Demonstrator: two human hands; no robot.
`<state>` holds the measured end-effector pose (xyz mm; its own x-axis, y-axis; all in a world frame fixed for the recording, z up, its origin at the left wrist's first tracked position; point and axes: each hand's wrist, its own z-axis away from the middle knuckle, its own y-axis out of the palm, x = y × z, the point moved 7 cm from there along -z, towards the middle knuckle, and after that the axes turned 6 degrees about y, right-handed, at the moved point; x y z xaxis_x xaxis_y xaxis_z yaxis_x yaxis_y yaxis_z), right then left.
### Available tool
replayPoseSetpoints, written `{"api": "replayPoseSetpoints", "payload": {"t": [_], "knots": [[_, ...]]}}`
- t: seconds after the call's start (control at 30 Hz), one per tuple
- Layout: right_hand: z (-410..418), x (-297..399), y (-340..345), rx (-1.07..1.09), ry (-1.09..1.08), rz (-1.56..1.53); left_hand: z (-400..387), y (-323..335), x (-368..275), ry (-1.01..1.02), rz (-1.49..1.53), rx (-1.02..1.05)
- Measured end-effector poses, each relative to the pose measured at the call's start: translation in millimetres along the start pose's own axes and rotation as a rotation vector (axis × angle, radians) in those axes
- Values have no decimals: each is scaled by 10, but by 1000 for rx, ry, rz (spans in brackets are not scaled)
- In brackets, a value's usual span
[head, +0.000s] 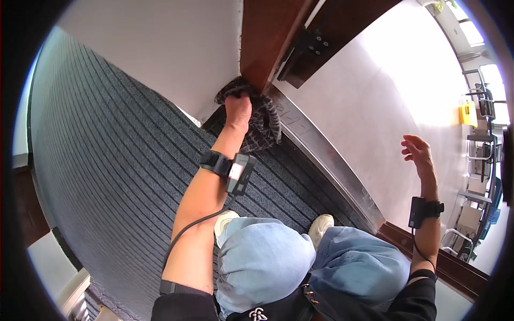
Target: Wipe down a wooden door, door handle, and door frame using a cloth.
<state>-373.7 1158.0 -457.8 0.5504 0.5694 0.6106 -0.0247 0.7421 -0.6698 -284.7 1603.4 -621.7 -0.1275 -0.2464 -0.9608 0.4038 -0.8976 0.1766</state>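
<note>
My left hand (238,112) grips a dark patterned cloth (265,120), pressing it at the foot of a brown wooden door frame (267,44). Part of the cloth hangs loose to the right of my wrist, and my fingertips are hidden in its folds. A metal threshold strip (317,136) runs from beside the cloth down towards the lower right. Out to the right, my right hand (418,153) is raised with nothing in it, its fingers loosely curled and apart. It appears over the pale floor (373,132) beyond the threshold.
Ribbed grey carpet (132,152) covers this side of the doorway. A white wall corner (168,52) borders the frame, and a door edge with a dark hinge (311,42) stands above the threshold. Chairs (480,148) and a yellow object (468,113) are at the far right.
</note>
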Motion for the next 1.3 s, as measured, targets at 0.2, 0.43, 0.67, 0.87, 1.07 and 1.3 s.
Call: {"api": "replayPoseSetpoints", "payload": {"t": [0.2,0.43,0.67,0.87,1.07,1.3], "knots": [[52,160,-63,-31,-5,63,149,172,-207,99,-91,102],[5,198,167,0,-52,25,132,106,-225,140,-55,1],[58,217,274,30,-33,34,127,86,-321,133,-152,3],[55,93,271,32,21,-80,253,150,-370,151,-164,-52],[18,5,328,42,48,-164,20,59,-18,-1,5,-54],[33,-73,327,53,47,-191,194,-108,640,-480,148,-71]]}}
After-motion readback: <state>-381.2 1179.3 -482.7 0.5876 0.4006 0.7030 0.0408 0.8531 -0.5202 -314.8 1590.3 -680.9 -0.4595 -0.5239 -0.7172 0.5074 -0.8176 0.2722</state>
